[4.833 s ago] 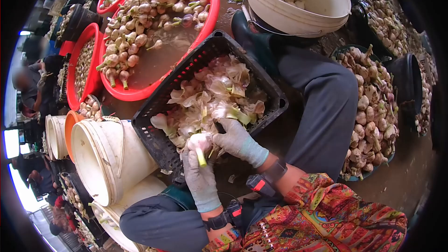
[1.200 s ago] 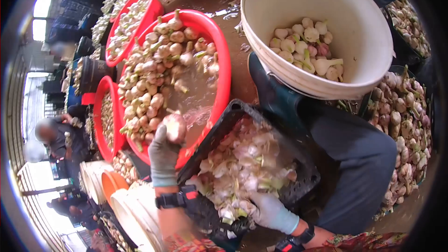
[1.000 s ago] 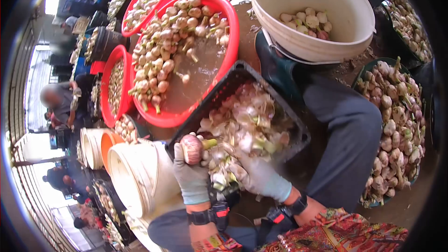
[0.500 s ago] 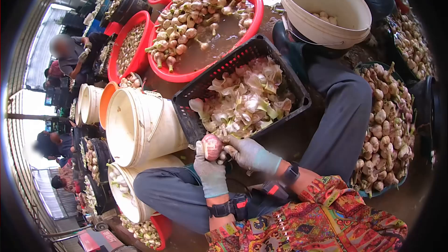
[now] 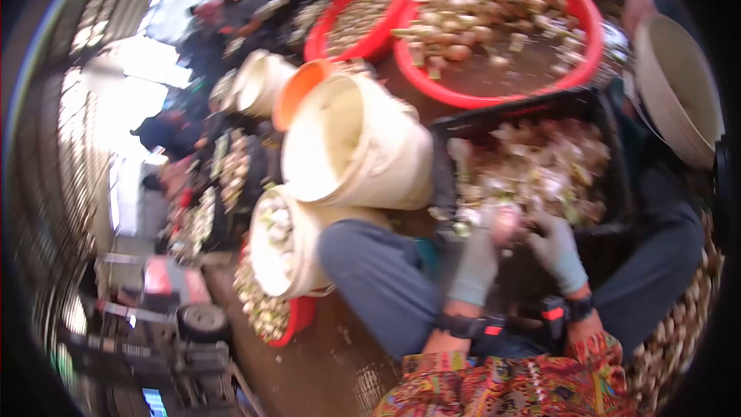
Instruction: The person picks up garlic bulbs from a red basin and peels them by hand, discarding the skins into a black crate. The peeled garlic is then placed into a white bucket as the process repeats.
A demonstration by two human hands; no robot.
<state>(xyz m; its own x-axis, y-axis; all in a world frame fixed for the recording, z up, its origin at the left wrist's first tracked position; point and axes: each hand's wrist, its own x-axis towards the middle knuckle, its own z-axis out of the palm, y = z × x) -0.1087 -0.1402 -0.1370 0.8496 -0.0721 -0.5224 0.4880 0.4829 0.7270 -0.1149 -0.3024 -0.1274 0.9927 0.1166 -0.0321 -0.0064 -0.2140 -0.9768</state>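
A pinkish-purple garlic bulb sits in the fingers of my gloved left hand, over the near edge of a black crate. My gloved right hand is just to the right of the bulb, its fingers curled toward it. Motion blur hides what is between those fingers and whether they touch the bulb. Loose papery garlic skins fill much of the black crate in front of my hands.
White buckets stand left of the crate, the lower one holding pale garlic. Beyond are red tubs of garlic bulbs. Another white bucket is at right, above heaped garlic. People sit farther back, and a wheeled vehicle is at lower left.
The head view has swung left, so the crate and hands appear farther right and the wheeled vehicle shows more. My left hand still holds the bulb; the picture is blurrier.
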